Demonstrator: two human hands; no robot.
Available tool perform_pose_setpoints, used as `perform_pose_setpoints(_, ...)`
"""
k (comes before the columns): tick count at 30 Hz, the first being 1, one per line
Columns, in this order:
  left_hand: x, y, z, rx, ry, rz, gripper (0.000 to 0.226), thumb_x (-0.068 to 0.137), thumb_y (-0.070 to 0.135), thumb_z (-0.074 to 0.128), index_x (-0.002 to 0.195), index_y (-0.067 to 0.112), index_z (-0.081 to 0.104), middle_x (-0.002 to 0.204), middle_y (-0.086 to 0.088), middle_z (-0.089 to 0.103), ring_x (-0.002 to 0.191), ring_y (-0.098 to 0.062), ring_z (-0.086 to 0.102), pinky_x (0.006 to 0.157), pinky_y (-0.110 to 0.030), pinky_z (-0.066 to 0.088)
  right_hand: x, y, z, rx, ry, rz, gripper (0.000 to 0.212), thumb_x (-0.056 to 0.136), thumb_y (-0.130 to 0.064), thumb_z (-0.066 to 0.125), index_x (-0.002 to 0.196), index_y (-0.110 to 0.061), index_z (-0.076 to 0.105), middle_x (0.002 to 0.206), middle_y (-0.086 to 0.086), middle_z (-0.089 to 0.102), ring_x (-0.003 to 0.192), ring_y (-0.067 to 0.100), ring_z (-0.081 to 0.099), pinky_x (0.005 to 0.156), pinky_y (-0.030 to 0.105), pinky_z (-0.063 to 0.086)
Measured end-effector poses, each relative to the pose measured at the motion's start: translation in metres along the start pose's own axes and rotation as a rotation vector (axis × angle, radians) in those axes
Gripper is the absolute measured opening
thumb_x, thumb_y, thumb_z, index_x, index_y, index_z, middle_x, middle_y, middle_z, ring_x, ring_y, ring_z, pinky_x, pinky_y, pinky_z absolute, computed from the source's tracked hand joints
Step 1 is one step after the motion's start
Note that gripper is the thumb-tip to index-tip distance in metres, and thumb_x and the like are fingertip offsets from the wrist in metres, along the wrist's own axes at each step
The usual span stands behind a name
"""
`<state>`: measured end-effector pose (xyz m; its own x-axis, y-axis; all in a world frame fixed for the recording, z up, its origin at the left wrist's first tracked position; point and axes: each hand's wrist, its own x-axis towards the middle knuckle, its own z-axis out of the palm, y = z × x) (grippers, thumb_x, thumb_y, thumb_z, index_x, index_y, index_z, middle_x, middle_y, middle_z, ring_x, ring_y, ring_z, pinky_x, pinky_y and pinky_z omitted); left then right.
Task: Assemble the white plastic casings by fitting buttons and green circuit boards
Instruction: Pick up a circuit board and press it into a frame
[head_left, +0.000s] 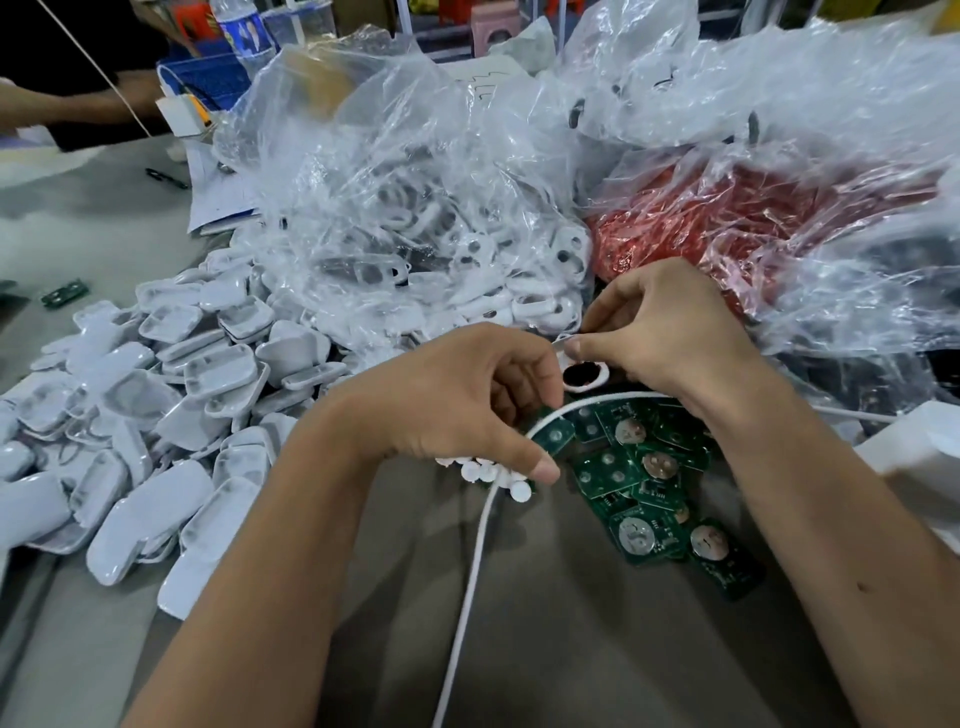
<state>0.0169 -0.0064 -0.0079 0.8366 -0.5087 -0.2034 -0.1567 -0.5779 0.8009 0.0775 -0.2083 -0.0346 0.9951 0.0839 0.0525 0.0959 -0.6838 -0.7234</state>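
Both my left hand (467, 400) and right hand (670, 332) pinch a white casing (586, 375), its round hole dark. Behind it, a clear bag (415, 208) holds more casings.

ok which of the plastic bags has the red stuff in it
The clear bag on the right, just beyond the right hand. The bag left of it holds white casings instead.

A heap of casings (156, 415) spreads over the desk (545, 649) at the left. Behind it stands a bag of more casings (415, 234), with another bag (753, 218) to its right (contents unclear). Circuit boards (639, 488) lie right of the buttons (493, 475), both near the desk's middle.
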Motion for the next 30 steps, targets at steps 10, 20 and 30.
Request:
perform_pose_setpoints(10,0.000,-0.013,-0.009,-0.245,0.122,-0.055,0.025,0.074,0.016,0.087,0.093,0.014,0.071,0.084,-0.020,0.066,0.073,-0.024,0.061,0.072,-0.037,0.048,0.000,0.000,-0.001,-0.035,-0.042,-0.043,0.026,0.066,-0.032,0.099,0.074,-0.023,0.075,0.067,-0.010,0.072,0.059,-0.003,0.067,0.048,0.004,0.039)
perform_pose_setpoints(20,0.002,-0.015,-0.011,-0.464,0.286,-0.196,0.011,0.093,0.000,0.069,0.088,0.009,0.075,0.085,-0.013,0.069,0.081,-0.028,0.057,0.071,-0.033,0.047,-0.002,-0.003,-0.005,0.039,0.044,-0.016,0.020,0.083,-0.039,0.087,0.083,-0.022,0.076,0.075,-0.005,0.072,0.068,0.008,0.068,0.060,0.021,0.045)
perform_pose_setpoints(30,0.002,-0.021,-0.016,-0.491,0.413,-0.143,0.016,0.088,-0.006,0.072,0.085,0.009,0.076,0.080,-0.006,0.075,0.062,-0.011,0.060,0.055,-0.019,0.051,-0.007,-0.005,-0.016,0.153,-0.141,-0.064,0.021,0.091,-0.032,0.080,0.079,-0.015,0.076,0.060,0.001,0.073,0.043,0.009,0.063,0.044,0.013,0.044)
